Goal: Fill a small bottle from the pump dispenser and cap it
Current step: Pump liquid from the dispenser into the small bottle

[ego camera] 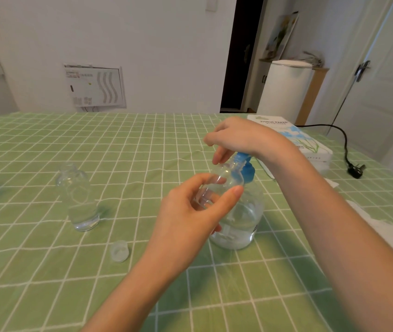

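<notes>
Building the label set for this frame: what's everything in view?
small bottle: 1, clear, held at the pump spout
pump dispenser: 1, clear, blue pump, centre-right
taller bottle: 1, clear, uncapped, standing left
cap: 1, translucent, on cloth, front-left
tissue box: 1, white-blue, far right
paper tissue: 1, white, right edge
power cord: 1, black, far right
tablecloth: 1, green checked
hands: 2; left hand grips small bottle, right hand over pump head

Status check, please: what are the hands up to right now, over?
Left hand grips small bottle, tilted at the spout. Right hand atop pump dispenser. Cap off, lying on tablecloth. Spare bottle stands aside.
</notes>
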The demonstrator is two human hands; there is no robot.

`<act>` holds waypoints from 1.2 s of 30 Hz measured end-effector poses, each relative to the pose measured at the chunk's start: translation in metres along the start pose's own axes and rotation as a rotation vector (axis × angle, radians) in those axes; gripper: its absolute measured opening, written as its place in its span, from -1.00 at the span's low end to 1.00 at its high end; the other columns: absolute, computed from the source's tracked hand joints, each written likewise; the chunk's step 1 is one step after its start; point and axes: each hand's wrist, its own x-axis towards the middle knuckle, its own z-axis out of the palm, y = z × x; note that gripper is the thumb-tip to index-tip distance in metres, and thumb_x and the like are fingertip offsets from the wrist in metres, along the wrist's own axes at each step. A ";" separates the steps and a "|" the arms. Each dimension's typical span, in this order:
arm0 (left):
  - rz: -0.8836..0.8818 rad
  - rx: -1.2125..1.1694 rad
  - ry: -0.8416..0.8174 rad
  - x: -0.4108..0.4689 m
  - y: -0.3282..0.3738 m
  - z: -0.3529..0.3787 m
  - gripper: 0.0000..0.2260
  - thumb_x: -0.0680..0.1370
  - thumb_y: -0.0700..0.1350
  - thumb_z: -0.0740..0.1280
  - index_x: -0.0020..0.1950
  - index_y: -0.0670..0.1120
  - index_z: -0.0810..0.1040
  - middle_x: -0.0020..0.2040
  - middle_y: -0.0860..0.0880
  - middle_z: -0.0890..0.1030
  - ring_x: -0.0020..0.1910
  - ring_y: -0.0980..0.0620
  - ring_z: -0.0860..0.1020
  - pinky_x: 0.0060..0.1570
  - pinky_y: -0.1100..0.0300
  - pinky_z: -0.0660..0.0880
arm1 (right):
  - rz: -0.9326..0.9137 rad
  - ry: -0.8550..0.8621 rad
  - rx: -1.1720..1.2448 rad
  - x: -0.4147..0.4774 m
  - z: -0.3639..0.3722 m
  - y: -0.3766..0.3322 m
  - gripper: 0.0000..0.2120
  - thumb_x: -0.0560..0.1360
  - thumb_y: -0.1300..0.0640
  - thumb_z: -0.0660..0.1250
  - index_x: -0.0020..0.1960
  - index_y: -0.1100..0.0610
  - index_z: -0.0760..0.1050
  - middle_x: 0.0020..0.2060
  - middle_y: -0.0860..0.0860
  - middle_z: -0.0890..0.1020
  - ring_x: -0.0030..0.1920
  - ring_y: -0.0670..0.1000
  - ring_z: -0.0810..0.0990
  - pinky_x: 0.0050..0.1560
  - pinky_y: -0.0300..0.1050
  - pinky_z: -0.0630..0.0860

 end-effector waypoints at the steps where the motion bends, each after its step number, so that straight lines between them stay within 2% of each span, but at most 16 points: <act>1: -0.003 0.000 0.000 0.000 0.000 0.000 -0.64 0.23 0.21 0.39 -0.08 0.07 0.62 -0.34 -0.10 0.62 -0.43 0.10 0.53 -0.47 0.38 0.44 | 0.005 -0.005 -0.002 0.000 0.001 0.001 -0.64 0.52 0.04 0.21 0.19 0.25 0.51 0.01 0.15 0.68 0.11 0.15 0.63 0.22 0.06 0.49; 8: -0.015 0.003 0.004 -0.001 -0.004 0.001 -0.66 0.22 0.22 0.39 -0.11 0.09 0.62 -0.40 0.01 0.60 -0.45 0.13 0.53 -0.46 0.37 0.47 | 0.015 -0.004 0.043 -0.002 0.008 0.003 -0.57 0.53 0.05 0.21 0.27 0.32 0.47 0.09 0.24 0.65 0.17 0.23 0.59 0.26 0.15 0.46; 13: -0.009 0.015 0.014 0.000 -0.003 0.000 -0.63 0.22 0.23 0.39 -0.08 0.07 0.62 -0.39 0.01 0.60 -0.44 0.12 0.54 -0.46 0.37 0.45 | -0.024 0.064 0.067 -0.006 0.004 0.000 -0.57 0.54 0.10 0.19 0.30 0.34 0.44 -0.13 0.13 0.72 0.13 0.23 0.60 0.19 0.13 0.51; 16: 0.003 0.018 0.014 0.001 0.000 -0.001 -0.63 0.23 0.23 0.39 -0.06 0.07 0.62 -0.37 -0.03 0.62 -0.42 0.09 0.56 -0.45 0.37 0.46 | -0.034 0.072 0.068 -0.006 -0.003 -0.003 -0.59 0.54 0.10 0.18 0.28 0.34 0.45 -0.17 0.10 0.72 0.13 0.21 0.61 0.16 0.10 0.53; 20: 0.005 0.023 0.015 0.001 0.001 -0.002 -0.61 0.23 0.23 0.39 -0.04 0.08 0.62 -0.29 -0.11 0.64 -0.42 0.08 0.56 -0.45 0.35 0.46 | -0.016 0.013 0.043 -0.005 -0.003 -0.005 -0.57 0.55 0.10 0.20 0.30 0.35 0.43 -0.07 0.16 0.71 0.13 0.22 0.61 0.22 0.14 0.50; 24: -0.002 0.007 0.011 0.000 0.000 -0.001 -0.60 0.22 0.23 0.40 -0.04 0.06 0.62 -0.36 -0.03 0.61 -0.46 0.11 0.53 -0.47 0.35 0.44 | -0.002 -0.013 0.028 -0.002 -0.002 -0.002 -0.58 0.54 0.08 0.22 0.27 0.35 0.46 -0.01 0.19 0.69 0.15 0.22 0.60 0.26 0.15 0.47; 32: -0.018 0.004 0.002 0.000 -0.005 -0.001 -0.68 0.24 0.20 0.40 -0.09 0.08 0.63 -0.41 0.04 0.59 -0.44 0.13 0.52 -0.45 0.39 0.45 | 0.018 -0.010 -0.017 -0.001 0.007 0.004 -0.64 0.54 0.03 0.22 0.20 0.25 0.50 0.05 0.18 0.67 0.10 0.14 0.63 0.16 0.01 0.49; 36: -0.018 0.010 -0.002 -0.001 -0.002 -0.001 -0.64 0.23 0.22 0.40 -0.07 0.07 0.62 -0.38 -0.02 0.61 -0.47 0.16 0.51 -0.46 0.39 0.44 | -0.002 0.026 0.001 -0.003 0.006 0.003 -0.60 0.54 0.05 0.22 0.23 0.30 0.49 0.04 0.21 0.67 0.13 0.19 0.62 0.17 0.08 0.50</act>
